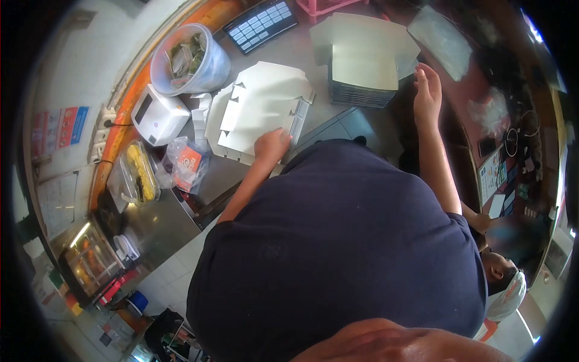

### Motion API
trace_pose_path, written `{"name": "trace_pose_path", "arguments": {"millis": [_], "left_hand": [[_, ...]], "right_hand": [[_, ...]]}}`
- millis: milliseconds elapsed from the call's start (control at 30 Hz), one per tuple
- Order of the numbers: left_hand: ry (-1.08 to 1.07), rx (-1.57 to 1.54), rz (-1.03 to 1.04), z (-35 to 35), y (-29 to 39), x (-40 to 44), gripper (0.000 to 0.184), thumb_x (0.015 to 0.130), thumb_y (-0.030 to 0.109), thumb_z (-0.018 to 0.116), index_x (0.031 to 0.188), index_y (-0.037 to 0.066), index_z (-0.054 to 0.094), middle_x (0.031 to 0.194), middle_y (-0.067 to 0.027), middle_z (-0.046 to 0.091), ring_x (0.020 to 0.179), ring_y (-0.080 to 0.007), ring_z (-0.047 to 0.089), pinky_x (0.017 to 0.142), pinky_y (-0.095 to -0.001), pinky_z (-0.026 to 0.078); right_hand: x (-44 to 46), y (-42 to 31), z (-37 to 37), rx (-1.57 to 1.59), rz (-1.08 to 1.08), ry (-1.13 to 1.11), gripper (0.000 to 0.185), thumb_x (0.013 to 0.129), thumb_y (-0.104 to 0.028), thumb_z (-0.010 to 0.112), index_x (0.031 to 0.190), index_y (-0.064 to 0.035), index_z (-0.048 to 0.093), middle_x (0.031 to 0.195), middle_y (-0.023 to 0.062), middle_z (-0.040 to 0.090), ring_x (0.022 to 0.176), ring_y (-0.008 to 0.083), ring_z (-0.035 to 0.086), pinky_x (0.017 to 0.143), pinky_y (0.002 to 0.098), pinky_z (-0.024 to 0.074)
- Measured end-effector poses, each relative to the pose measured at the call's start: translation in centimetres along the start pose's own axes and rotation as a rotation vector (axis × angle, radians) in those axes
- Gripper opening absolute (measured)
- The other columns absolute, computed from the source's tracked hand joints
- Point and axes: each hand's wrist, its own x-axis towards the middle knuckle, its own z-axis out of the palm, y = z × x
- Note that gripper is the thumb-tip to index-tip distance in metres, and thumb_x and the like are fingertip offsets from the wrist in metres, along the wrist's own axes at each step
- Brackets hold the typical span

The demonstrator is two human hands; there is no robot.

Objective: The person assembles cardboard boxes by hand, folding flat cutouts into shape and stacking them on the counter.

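Observation:
My left hand (272, 145), fingers curled, is at the near edge of a pile of flat, unfolded white cardboard boxes (256, 108) and grips that edge. Slots and tabs show along the boxes' sides. Raised at the right, my right hand (427, 93) has its fingers stretched out and holds nothing that I can see. It is beside the flap of a box on top of a stack of cardboard boxes (363, 69); whether it touches the flap I cannot tell.
Left of the boxes stand a plastic bucket (211, 66) with packets, a white printer-like device (159, 114), a clear food container (139, 172) and a plastic bag (185, 163). A tablet (260, 25) lies behind. A person in a cap (506, 295) is at the right.

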Motion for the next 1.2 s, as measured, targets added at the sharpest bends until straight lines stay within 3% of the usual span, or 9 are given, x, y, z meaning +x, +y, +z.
{"name": "trace_pose_path", "arguments": {"millis": [200,300,333,467,767,833,1033,1100,1200], "left_hand": [[0.016,-0.044,-0.097,-0.6,-2.0,1.9,0.033,0.091,0.038,0.072,0.086,0.005,0.073,0.083,-0.0171,0.074,0.077,-0.0401,0.071,0.07,-0.0516,0.054],[-0.01,-0.266,-0.17,-2.6,-4.6,2.7,0.034,0.086,0.036,0.081,0.083,0.004,0.069,0.073,-0.0126,0.07,0.066,-0.0307,0.068,0.063,-0.0454,0.05],[-0.025,-0.4,-0.155,-3.8,-4.9,2.5,0.04,0.084,0.036,0.088,0.077,0.005,0.063,0.065,-0.0033,0.06,0.059,-0.0176,0.057,0.058,-0.0371,0.045],[-0.115,-0.729,-0.215,-8.0,-5.7,2.7,0.042,0.096,0.035,0.083,0.074,0.011,0.057,0.067,0.0076,0.045,0.062,-0.0071,0.039,0.056,-0.0286,0.035],[0.305,-0.663,-0.101,-17.7,-6.3,0.4,0.023,0.104,0.024,0.072,0.095,0.004,0.066,0.084,0.0039,0.064,0.075,-0.0045,0.052,0.067,-0.0235,0.043],[0.412,-0.952,-0.094,-22.1,-0.6,-2.1,0.021,0.105,0.022,0.069,0.105,0.001,0.069,0.089,0.0031,0.066,0.079,-0.0044,0.056,0.07,-0.0233,0.045],[0.613,-1.608,0.227,-26.0,11.5,-4.1,0.025,0.104,0.01,0.064,0.128,0.002,0.066,0.116,-0.0084,0.073,0.101,-0.0158,0.071,0.093,-0.0306,0.058],[0.613,-1.617,0.359,-25.0,14.8,-3.2,0.028,0.102,0.007,0.065,0.13,0.001,0.064,0.116,-0.008,0.072,0.103,-0.0166,0.07,0.096,-0.0338,0.058],[0.357,-1.84,0.448,-25.4,17.6,-3.0,0.031,0.099,0.004,0.069,0.13,0.002,0.064,0.114,-0.0081,0.073,0.103,-0.0177,0.072,0.095,-0.035,0.06]], "right_hand": [[-0.2,-3.9,1.8,0.089,-0.056,-0.072,0.028,0.11,-0.021,0.062,0.129,-0.0005,0.066,0.123,0.0098,0.07,0.118,0.0175,0.063,0.107,0.0332,0.0457],[-0.5,-4.8,1.9,0.081,-0.067,-0.089,0.028,0.111,-0.023,0.06,0.128,-0.0009,0.066,0.12,0.0088,0.071,0.116,0.0172,0.064,0.105,0.0326,0.0462],[-0.6,-5.0,1.8,0.08,-0.069,-0.095,0.029,0.112,-0.024,0.059,0.128,-0.001,0.066,0.119,0.0084,0.072,0.115,0.0169,0.065,0.103,0.0321,0.0464],[-1.0,-5.6,1.5,0.056,-0.119,-0.101,0.031,0.113,-0.024,0.054,0.127,0.0007,0.068,0.115,0.0113,0.075,0.112,0.0187,0.068,0.098,0.0326,0.0491],[-2.8,-7.5,1.9,0.062,-0.157,-0.224,0.022,0.111,-0.014,0.059,0.126,-0.0003,0.067,0.115,0.0078,0.071,0.113,0.0165,0.065,0.104,0.0324,0.0475],[-3.5,-8.7,2.4,-0.149,-0.267,-0.323,0.021,0.105,-0.011,0.066,0.126,-0.0041,0.067,0.115,0.0084,0.072,0.116,0.0164,0.066,0.1,0.0333,0.0501],[-6.6,-15.6,7.4,-0.256,-0.933,-0.735,0.077,0.078,-0.02,0.094,0.145,-0.009,0.059,0.15,0.0211,0.056,0.134,0.0427,0.058,0.11,0.0491,0.0499],[-6.8,-17.1,9.0,-0.233,-1.074,-0.73,0.081,0.078,-0.022,0.094,0.149,-0.0127,0.056,0.16,0.0229,0.047,0.143,0.0467,0.051,0.113,0.0536,0.0479],[-5.3,-18.1,9.4,-0.107,-1.125,-0.65,0.064,0.086,-0.013,0.081,0.146,-0.0145,0.061,0.152,0.0218,0.057,0.138,0.0464,0.056,0.113,0.0523,0.048]]}}
